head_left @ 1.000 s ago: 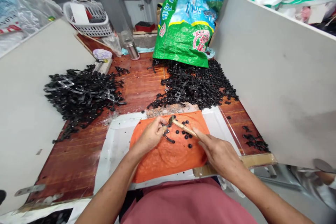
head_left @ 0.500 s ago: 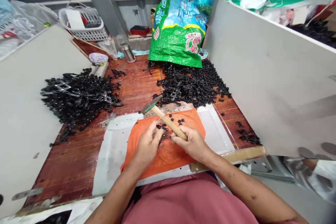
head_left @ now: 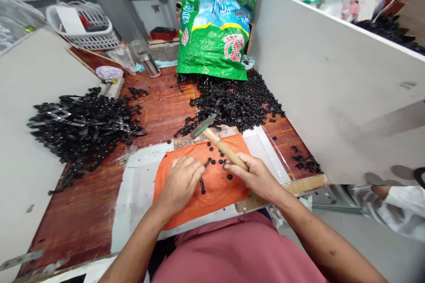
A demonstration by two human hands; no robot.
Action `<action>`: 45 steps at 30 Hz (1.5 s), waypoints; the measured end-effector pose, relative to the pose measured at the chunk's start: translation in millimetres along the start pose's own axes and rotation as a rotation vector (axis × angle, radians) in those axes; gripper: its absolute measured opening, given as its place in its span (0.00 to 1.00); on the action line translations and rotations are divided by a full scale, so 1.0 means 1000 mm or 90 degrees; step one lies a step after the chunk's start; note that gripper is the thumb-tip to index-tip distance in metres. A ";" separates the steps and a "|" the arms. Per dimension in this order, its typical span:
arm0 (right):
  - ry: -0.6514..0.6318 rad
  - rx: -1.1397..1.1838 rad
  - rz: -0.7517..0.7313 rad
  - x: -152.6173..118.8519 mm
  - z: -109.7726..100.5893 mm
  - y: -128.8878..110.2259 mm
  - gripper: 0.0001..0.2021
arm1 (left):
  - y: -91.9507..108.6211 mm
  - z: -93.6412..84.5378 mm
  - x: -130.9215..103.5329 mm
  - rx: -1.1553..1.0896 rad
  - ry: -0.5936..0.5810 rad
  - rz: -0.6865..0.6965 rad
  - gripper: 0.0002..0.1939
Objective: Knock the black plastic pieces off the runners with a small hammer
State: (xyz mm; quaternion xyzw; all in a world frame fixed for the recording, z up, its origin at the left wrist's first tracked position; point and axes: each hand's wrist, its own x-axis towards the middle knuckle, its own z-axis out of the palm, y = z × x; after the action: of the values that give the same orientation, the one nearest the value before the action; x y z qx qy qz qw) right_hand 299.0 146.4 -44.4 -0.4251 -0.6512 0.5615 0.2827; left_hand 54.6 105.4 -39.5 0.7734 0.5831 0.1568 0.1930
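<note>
My right hand (head_left: 254,174) is closed on the wooden handle of a hammer (head_left: 226,148), whose dark, green-marked head points away to the upper left. Its thumb and forefinger come together near a small black round piece. My left hand (head_left: 181,181), back upward, curls over a black linked piece (head_left: 202,185); two arms of that piece stick out beyond the fingers. Beneath both hands lies an orange cloth (head_left: 215,190) with several small black round pieces scattered on it, one (head_left: 229,177) near my right hand.
Heaps of black linked parts lie at the left (head_left: 83,128) and behind the cloth (head_left: 232,101). A green and blue bag (head_left: 212,48) stands at the back, near a steel bottle (head_left: 149,64) and a white basket (head_left: 83,26). Grey panels (head_left: 318,84) flank the table.
My left hand has turned palm-down over the black linked piece, which was held up between both hands before. My hands have moved apart. The hammer remains in my right hand.
</note>
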 end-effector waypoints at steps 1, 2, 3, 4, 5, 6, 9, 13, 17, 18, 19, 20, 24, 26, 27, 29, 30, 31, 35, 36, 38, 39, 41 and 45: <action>0.020 -0.046 0.004 -0.007 -0.009 0.003 0.09 | -0.004 0.002 0.002 -0.007 0.002 -0.028 0.21; 0.037 -0.082 0.005 -0.014 -0.019 0.006 0.10 | -0.007 0.005 0.004 -0.014 -0.003 -0.048 0.21; 0.044 -0.109 0.007 -0.022 -0.027 0.010 0.11 | -0.009 0.007 0.006 -0.016 -0.010 -0.061 0.21; 0.051 -0.134 0.010 -0.029 -0.035 0.013 0.11 | -0.010 0.009 0.007 -0.015 -0.018 -0.067 0.21; 0.057 -0.154 0.015 -0.036 -0.041 0.016 0.11 | -0.011 0.010 0.008 -0.011 -0.024 -0.071 0.21; 0.061 -0.168 0.023 -0.042 -0.045 0.019 0.11 | -0.010 0.012 0.009 -0.006 -0.028 -0.074 0.21; 0.065 -0.187 0.042 -0.053 -0.049 0.025 0.14 | -0.007 0.013 0.010 0.002 -0.038 -0.081 0.20; 0.055 -0.205 0.052 -0.057 -0.046 0.026 0.12 | -0.005 0.015 0.010 0.009 -0.055 -0.073 0.21; 0.047 -0.235 0.042 -0.057 -0.045 0.025 0.11 | -0.006 0.020 0.010 0.032 -0.065 -0.064 0.22; 0.041 -0.236 0.042 -0.057 -0.045 0.024 0.11 | -0.006 0.020 0.010 0.039 -0.066 -0.062 0.22; 0.035 -0.235 0.042 -0.058 -0.045 0.024 0.12 | -0.006 0.021 0.010 0.044 -0.067 -0.059 0.22; 0.030 -0.236 0.041 -0.058 -0.045 0.023 0.14 | -0.006 0.021 0.010 0.047 -0.070 -0.057 0.22; 0.021 -0.250 0.043 -0.059 -0.045 0.024 0.17 | -0.006 0.019 0.010 0.056 -0.086 -0.063 0.22; 0.023 -0.262 0.046 -0.058 -0.045 0.024 0.17 | -0.005 0.018 0.011 0.064 -0.093 -0.067 0.22; 0.026 -0.270 0.046 -0.058 -0.045 0.025 0.17 | -0.005 0.018 0.011 0.070 -0.098 -0.065 0.22; 0.026 -0.290 0.041 -0.057 -0.045 0.024 0.17 | -0.005 0.018 0.012 0.082 -0.107 -0.061 0.22; 0.024 -0.303 0.034 -0.057 -0.045 0.023 0.17 | -0.005 0.017 0.012 0.087 -0.111 -0.059 0.22; 0.021 -0.319 0.026 -0.058 -0.044 0.021 0.18 | -0.005 0.017 0.012 0.091 -0.114 -0.057 0.22; 0.018 -0.394 -0.031 -0.061 -0.043 0.012 0.20 | -0.003 0.016 0.013 0.095 -0.120 -0.057 0.24; 0.021 -0.408 -0.053 -0.062 -0.042 0.009 0.21 | -0.002 0.016 0.013 0.096 -0.121 -0.058 0.24; 0.035 -0.428 -0.099 -0.063 -0.040 0.007 0.23 | -0.001 0.015 0.014 0.099 -0.122 -0.062 0.24; 0.043 -0.442 -0.116 -0.063 -0.039 0.006 0.24 | -0.001 0.015 0.014 0.101 -0.123 -0.061 0.24; 0.043 -0.500 -0.118 -0.063 -0.037 0.007 0.24 | -0.001 0.015 0.014 0.104 -0.122 -0.058 0.24; 0.021 -0.591 -0.090 -0.062 -0.036 0.006 0.24 | -0.002 0.017 0.015 0.098 -0.113 -0.056 0.24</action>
State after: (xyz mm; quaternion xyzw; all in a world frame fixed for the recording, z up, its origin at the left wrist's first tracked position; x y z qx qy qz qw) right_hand 360.8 110.3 -36.3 -0.4702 -0.8561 0.1838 0.1106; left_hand 65.0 118.3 -54.7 0.7703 0.6076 0.0341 0.1908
